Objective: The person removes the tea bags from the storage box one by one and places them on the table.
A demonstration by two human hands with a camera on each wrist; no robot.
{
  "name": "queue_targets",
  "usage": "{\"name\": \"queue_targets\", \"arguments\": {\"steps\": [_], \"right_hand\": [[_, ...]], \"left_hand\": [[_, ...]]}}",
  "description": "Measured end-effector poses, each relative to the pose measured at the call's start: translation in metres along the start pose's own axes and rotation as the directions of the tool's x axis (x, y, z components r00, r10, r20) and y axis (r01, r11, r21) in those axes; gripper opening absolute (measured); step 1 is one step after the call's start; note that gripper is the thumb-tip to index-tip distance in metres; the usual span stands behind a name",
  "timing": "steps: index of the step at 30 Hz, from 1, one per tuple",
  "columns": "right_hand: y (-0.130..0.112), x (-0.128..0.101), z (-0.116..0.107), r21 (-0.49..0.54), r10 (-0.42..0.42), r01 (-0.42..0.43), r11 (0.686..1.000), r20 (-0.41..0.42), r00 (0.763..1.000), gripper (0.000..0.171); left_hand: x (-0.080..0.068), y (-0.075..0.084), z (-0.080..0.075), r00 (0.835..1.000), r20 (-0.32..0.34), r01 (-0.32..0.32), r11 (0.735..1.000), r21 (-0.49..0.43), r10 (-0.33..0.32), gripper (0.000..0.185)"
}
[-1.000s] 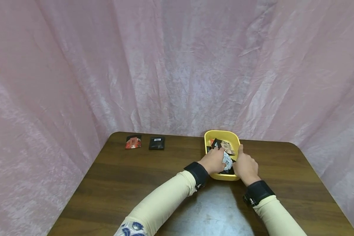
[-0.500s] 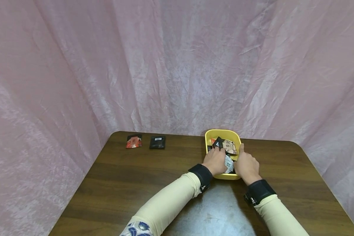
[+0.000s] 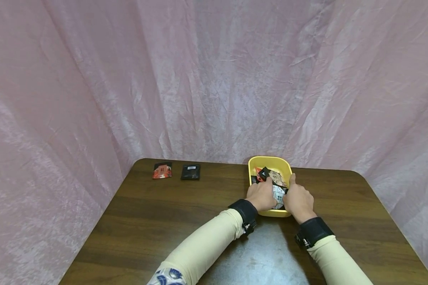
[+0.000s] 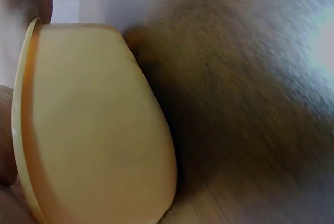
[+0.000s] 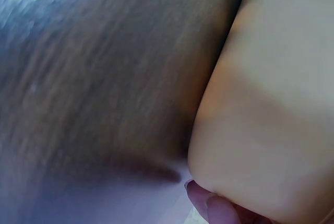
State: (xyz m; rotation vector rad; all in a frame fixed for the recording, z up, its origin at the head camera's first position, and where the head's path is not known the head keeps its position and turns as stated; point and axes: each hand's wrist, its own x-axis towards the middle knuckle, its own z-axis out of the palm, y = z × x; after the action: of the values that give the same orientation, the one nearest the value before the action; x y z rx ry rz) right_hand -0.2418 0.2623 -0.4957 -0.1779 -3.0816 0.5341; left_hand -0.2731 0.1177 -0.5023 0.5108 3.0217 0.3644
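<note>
A yellow plastic bin [image 3: 274, 214] stands toward the back of the table, right of centre, with several small flat packets inside. My left hand [image 3: 262, 196] reaches over its left rim among the packets, one finger pointing forward. That hand's thumb side lies against a white packet [image 3: 279, 196]; its other fingers are mostly hidden. My right hand [image 3: 298, 202] grips the bin's right wall, and in the right wrist view its fingertips [image 5: 222, 211] show by the outer side. Toward the back of the bin lie a black-and-beige packet [image 3: 278, 179] and a partly covered red one.
At the back left of the wooden table [image 3: 146, 233] lie a black-and-red packet [image 3: 162, 170] and, to its right, a black packet [image 3: 190, 172] with a white label. A pink curtain [image 3: 214, 79] hangs behind the table.
My left hand has shifted slightly right, and one finger now points forward. The white packet has moved a little right, and the packets behind have shifted slightly. My right hand stays on the bin.
</note>
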Motion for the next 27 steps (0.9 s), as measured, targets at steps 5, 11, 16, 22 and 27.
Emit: {"name": "queue_targets", "arguments": {"steps": [5,11,16,22,27], "right_hand": [[-0.001,-0.001,-0.001,0.002,0.007,-0.007,1.0,0.016,1.0,0.089],[-0.002,-0.001,-0.002,0.003,0.01,-0.01,1.0,0.031,0.999,0.089],[-0.002,-0.001,-0.002,0.003,0.017,-0.017,1.0,0.035,0.999,0.09],[-0.001,0.001,-0.001,0.003,0.015,-0.015,1.0,0.034,0.999,0.092],[-0.001,0.0,0.0,0.001,0.01,-0.01,1.0,0.028,1.0,0.092]], "left_hand": [[0.008,-0.009,0.012,0.999,-0.034,-0.035,0.998,-0.055,0.033,0.045],[-0.009,-0.005,-0.008,0.998,-0.041,-0.044,0.996,-0.08,0.041,0.036],[-0.012,-0.004,-0.01,0.998,-0.052,-0.041,0.994,-0.098,0.036,0.037],[-0.012,-0.006,-0.012,0.996,-0.074,-0.051,0.991,-0.123,0.042,0.032],[-0.013,-0.007,-0.012,0.996,-0.071,-0.06,0.986,-0.158,0.049,0.026]]}}
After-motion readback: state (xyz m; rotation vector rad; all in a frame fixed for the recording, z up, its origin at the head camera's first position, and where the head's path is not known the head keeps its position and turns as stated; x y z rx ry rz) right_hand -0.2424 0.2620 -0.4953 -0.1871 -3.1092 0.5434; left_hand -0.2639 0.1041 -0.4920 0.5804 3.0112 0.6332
